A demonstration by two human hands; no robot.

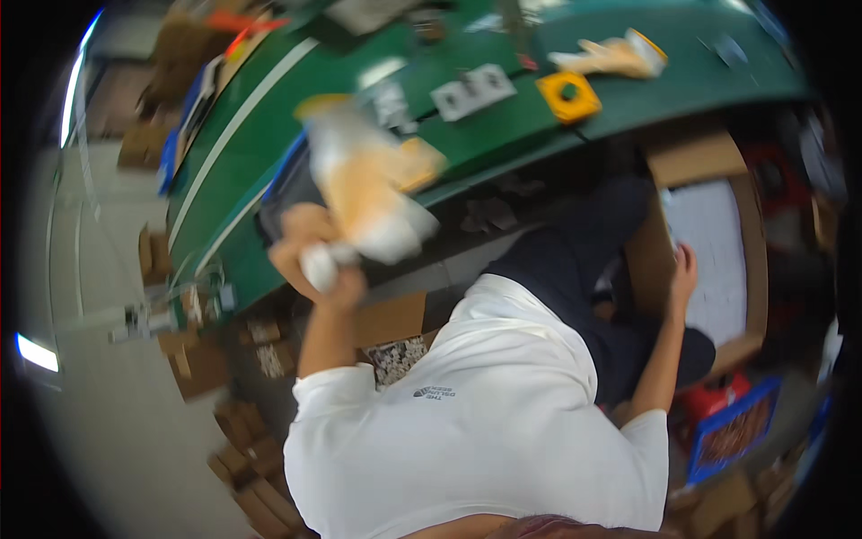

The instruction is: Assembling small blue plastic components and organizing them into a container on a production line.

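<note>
My left hand (312,251) is raised at the near left edge of the green workbench, closed around a work glove (359,198). Motion smears the glove, which looks white and pale orange with a yellow cuff; whether it is one glove or a pair I cannot make out. On the right, my right hand (684,274) lies at the inner side of an open cardboard box (757,260), its fingers stretched along the white flat contents (708,251). Another pale orange glove (615,58) with a yellow cuff rests on the bench at the far right.
On the green workbench (485,135) stand a yellow block with a round dark hole (567,96) and a white panel with dark openings (473,92). A blue-rimmed crate (734,429) sits at lower right. Cardboard boxes (256,440) lie on the floor at left.
</note>
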